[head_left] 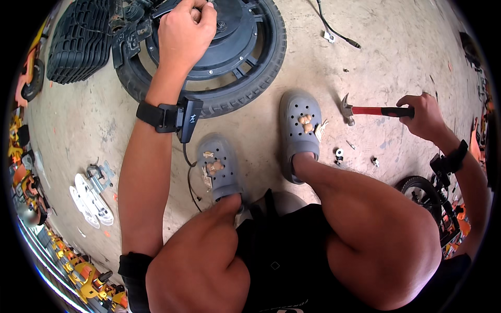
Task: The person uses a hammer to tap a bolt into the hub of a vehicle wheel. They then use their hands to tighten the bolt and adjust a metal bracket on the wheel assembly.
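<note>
My right hand grips the black end of a claw hammer with a red handle, out to the right. Its steel head points left, above the concrete floor beside my right shoe. At the top, my left hand is closed in a pinch over the hub of a black wheel with a treaded tyre. Whatever those fingers hold is too small and too near the picture's edge to make out. The wheel lies flat, joined to dark metal bracket parts at its left.
A black ribbed piece sits at the upper left. Loose fasteners lie right of my grey clogs. A black cable is at the top. White parts lie at left, and a small wheel at right.
</note>
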Demonstrator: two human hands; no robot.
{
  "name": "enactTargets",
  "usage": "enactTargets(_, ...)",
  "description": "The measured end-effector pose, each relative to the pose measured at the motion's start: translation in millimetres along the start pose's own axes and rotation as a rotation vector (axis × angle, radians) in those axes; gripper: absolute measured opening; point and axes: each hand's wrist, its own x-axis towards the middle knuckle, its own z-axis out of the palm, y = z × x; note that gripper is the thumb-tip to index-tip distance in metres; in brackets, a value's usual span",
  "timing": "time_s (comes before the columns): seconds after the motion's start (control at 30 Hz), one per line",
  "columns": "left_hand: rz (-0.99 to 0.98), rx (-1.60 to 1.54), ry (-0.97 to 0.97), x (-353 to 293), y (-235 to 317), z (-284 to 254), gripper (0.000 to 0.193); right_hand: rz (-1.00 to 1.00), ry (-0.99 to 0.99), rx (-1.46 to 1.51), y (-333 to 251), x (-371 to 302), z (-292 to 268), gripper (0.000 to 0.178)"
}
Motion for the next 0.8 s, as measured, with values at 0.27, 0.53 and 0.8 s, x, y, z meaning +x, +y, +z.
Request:
enactTargets(0.27,-0.028,-0.129,0.001,-1,-5,-1,0.021,0.037,-0.036,0.012,1,1,1,0.026)
enactTargets(0.53,-0.108,-0.043,-0.046,1,6,-1,0.022,0.015,-0.021,-0.02,1,-1,1,0.023)
enactTargets(0.8,-0.016,-0.007,0.001,0,3,-2,0.021,0.008,-0.037,-0.028,3,0,2,0.023)
